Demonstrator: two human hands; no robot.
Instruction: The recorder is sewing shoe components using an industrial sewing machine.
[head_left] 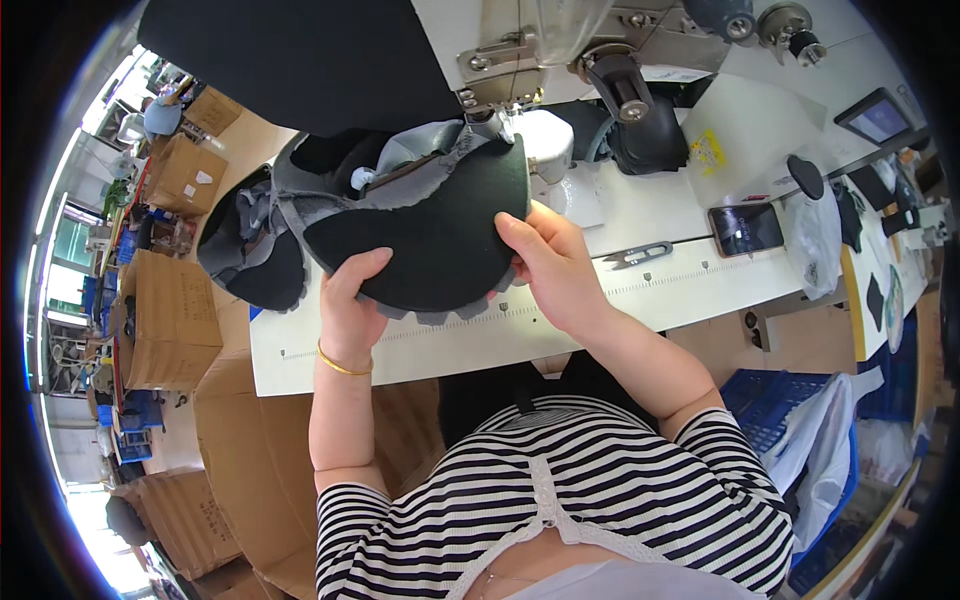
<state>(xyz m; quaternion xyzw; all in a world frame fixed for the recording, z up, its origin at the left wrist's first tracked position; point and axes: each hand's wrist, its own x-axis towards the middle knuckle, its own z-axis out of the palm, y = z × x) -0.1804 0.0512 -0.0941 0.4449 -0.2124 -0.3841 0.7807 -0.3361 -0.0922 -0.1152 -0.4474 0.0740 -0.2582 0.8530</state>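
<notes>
Both of my hands grip a black, curved fabric piece (425, 235) with a grey notched lower edge. My left hand (352, 300) pinches its lower left edge, thumb on top and fingers underneath. At its right edge, my right hand (555, 262) holds it the same way, thumb on the surface. The piece's upper right corner lies at the presser foot (490, 125) of a sewing machine (555, 140). More black shaped pieces with grey undersides (262, 245) are bunched to the left, joined to or touching the held one; I cannot tell which.
Thread snips (640, 256) and a dark phone (746, 230) lie right of my hands on the white table (420, 360), which has a printed ruler. Black pieces (645, 140) are stacked behind the machine arm. Cardboard boxes (170, 320) stand left; a blue crate (765, 405) sits lower right.
</notes>
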